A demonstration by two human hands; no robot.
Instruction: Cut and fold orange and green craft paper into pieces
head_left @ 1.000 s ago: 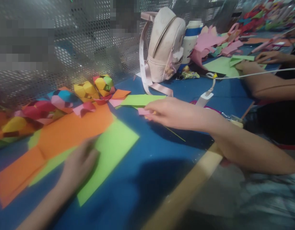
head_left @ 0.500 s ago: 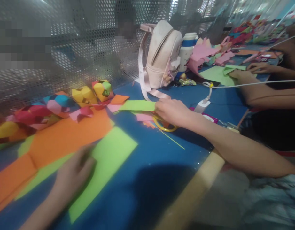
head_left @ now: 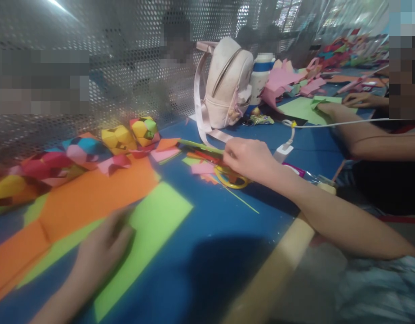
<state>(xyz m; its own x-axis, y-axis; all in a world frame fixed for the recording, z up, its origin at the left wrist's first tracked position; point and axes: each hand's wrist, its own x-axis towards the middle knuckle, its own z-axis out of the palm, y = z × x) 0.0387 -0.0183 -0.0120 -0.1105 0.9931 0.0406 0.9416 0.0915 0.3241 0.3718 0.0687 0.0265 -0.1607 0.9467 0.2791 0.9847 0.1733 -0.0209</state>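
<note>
My left hand [head_left: 101, 249] lies flat, fingers stretched, on a light green paper sheet [head_left: 149, 225] that overlaps an orange sheet [head_left: 92, 193] on the blue table [head_left: 210, 252]. My right hand [head_left: 249, 158] reaches across to a pile of paper strips and pinches the end of a thin green strip [head_left: 200, 146], which is tilted up off the table. Under that hand lie yellow-handled scissors [head_left: 232, 180] and small pink paper scraps [head_left: 202, 168].
Several folded paper balls [head_left: 119, 137] line the perforated metal screen at the back left. A pale backpack [head_left: 225, 87] and a white bottle [head_left: 261, 76] stand behind. A white charger with cable [head_left: 284, 148] lies to the right. Another person's arms [head_left: 362, 135] work on green paper at the far right.
My right hand has lifted the flat green strip so it stands on edge, uncovering the scissors and red and green strips beneath. My left hand stays pressed on the green sheet.
</note>
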